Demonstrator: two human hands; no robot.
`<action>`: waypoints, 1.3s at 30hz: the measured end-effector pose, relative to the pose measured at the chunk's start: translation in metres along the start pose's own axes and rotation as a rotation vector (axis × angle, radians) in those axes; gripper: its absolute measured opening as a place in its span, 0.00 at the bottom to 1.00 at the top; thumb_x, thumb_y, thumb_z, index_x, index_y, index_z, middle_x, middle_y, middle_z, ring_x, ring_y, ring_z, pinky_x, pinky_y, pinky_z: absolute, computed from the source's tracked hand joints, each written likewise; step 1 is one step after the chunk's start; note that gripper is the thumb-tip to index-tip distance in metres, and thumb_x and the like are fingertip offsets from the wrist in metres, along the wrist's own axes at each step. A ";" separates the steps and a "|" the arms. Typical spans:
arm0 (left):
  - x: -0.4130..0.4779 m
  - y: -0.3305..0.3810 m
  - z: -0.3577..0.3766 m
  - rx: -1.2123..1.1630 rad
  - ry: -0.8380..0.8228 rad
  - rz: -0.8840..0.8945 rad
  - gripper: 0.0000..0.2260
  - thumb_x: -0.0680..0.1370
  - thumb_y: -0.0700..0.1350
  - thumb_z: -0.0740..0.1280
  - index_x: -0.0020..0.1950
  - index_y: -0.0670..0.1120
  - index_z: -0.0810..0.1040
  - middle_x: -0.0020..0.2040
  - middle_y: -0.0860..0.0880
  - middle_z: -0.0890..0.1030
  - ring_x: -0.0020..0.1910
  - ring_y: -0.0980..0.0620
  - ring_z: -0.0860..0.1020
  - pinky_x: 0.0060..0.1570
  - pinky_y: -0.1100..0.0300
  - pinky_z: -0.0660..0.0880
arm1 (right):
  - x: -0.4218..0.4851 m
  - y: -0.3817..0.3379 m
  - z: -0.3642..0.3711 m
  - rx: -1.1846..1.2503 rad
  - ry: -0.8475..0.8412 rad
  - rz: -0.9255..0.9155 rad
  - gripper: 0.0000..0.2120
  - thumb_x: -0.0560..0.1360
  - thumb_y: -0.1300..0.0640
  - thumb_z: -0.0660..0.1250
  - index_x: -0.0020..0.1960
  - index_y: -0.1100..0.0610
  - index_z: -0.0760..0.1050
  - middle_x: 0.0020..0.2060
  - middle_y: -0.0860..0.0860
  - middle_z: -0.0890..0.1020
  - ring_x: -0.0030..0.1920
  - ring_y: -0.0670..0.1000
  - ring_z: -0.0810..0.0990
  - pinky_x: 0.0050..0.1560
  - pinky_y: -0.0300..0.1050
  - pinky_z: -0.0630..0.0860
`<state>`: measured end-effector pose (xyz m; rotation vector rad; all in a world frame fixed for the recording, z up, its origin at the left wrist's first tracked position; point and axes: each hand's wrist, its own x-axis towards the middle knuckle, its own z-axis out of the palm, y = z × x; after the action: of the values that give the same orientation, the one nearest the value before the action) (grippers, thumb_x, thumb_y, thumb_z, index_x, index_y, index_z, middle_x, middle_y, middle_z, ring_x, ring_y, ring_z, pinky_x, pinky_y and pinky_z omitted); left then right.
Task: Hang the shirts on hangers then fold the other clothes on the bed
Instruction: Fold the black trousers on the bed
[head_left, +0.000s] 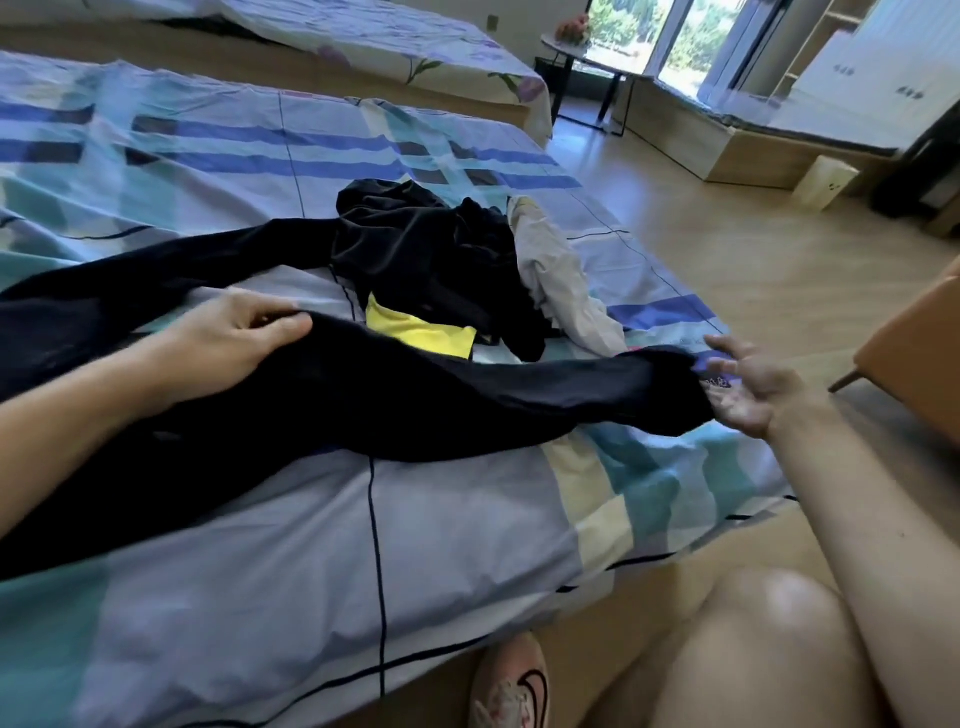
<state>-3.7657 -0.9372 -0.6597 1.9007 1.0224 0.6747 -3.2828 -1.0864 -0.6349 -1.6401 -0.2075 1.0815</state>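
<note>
Long dark navy trousers (363, 395) lie spread across the checked blue bed cover (441, 545). My left hand (234, 332) pinches a fold of the fabric near the middle of one leg. At the leg's end near the bed's right edge, my right hand (748, 382) is palm up with fingers spread, touching the hem. Behind the trousers lies a heap of clothes: a black garment (426, 244), a yellow piece (415, 332) and a cream garment (556, 275).
A second bed (363, 47) with a floral cover stands behind. A small round table (587, 52) stands by the window at the back right. An orange chair edge (914, 353) is at the right, over wooden floor. My knee and slipper show at the bottom.
</note>
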 end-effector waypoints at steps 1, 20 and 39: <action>0.002 -0.008 0.003 0.115 0.019 0.009 0.11 0.77 0.57 0.70 0.41 0.52 0.81 0.32 0.55 0.81 0.31 0.56 0.76 0.34 0.63 0.73 | 0.004 0.007 0.001 -0.119 0.049 -0.029 0.10 0.80 0.53 0.68 0.50 0.58 0.71 0.54 0.59 0.74 0.46 0.54 0.81 0.39 0.43 0.82; -0.008 0.020 -0.009 0.072 0.001 0.067 0.11 0.82 0.47 0.66 0.45 0.40 0.79 0.36 0.47 0.79 0.33 0.56 0.75 0.35 0.62 0.71 | 0.034 0.011 -0.005 -0.964 0.028 -0.694 0.21 0.73 0.74 0.65 0.40 0.48 0.82 0.34 0.45 0.84 0.38 0.47 0.82 0.42 0.44 0.81; 0.049 -0.049 0.031 0.764 -0.143 0.075 0.13 0.79 0.56 0.65 0.58 0.49 0.75 0.47 0.49 0.79 0.51 0.42 0.79 0.51 0.50 0.73 | 0.071 -0.010 -0.051 -0.728 0.152 -0.275 0.19 0.77 0.52 0.72 0.59 0.66 0.77 0.35 0.55 0.79 0.30 0.50 0.71 0.33 0.41 0.68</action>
<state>-3.7364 -0.8939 -0.7142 2.6026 1.2243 0.1733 -3.2019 -1.0728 -0.6661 -2.2404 -0.7714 0.6941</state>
